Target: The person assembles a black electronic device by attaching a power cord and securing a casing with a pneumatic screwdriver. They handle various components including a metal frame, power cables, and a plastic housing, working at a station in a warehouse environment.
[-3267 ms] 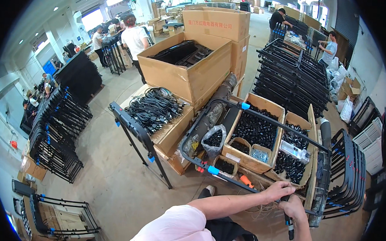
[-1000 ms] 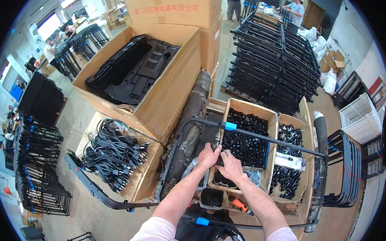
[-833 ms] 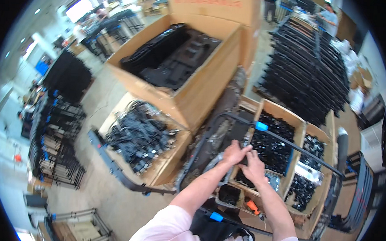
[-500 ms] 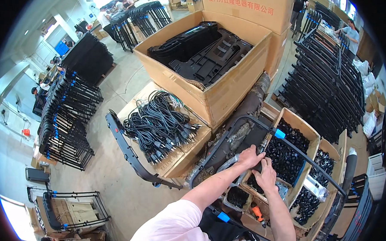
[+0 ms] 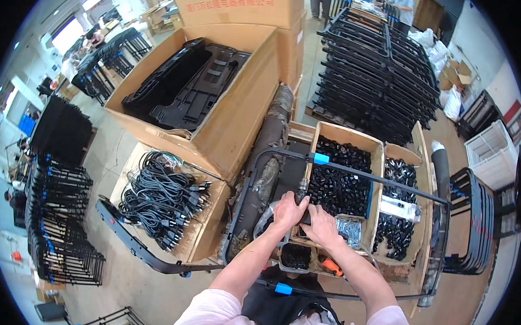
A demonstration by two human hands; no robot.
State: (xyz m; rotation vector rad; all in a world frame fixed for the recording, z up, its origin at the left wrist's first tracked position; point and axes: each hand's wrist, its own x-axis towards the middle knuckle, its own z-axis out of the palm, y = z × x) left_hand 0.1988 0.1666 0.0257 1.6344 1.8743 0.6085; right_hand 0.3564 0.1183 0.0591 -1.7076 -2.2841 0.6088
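Note:
My left hand (image 5: 287, 212) and my right hand (image 5: 324, 224) meet over the near end of the parts bins. Both are closed around a small dark piece with a metallic tip (image 5: 302, 185); fingers cover most of it, so its kind is unclear. Around my forearms lies a black tubular frame (image 5: 382, 180) with blue bands, its far bar crossing the bins beyond my hands. Beside my right hand is a tray of small silvery hardware (image 5: 349, 231). Just below sits a small tub of black bits (image 5: 296, 257), with an orange-and-black tool (image 5: 331, 266) next to it.
Wooden bins hold black plastic parts (image 5: 343, 166) and more dark fittings (image 5: 394, 238). Bundled black power cords (image 5: 163, 196) lie on a carton to the left, behind a curved black part (image 5: 146, 256). A large carton (image 5: 239, 121) holds black mouldings. Stacked black frames (image 5: 374, 80) stand beyond.
My view has swung to the right, so the surroundings appear farther left. Both hands stay together on the dark piece above the bins.

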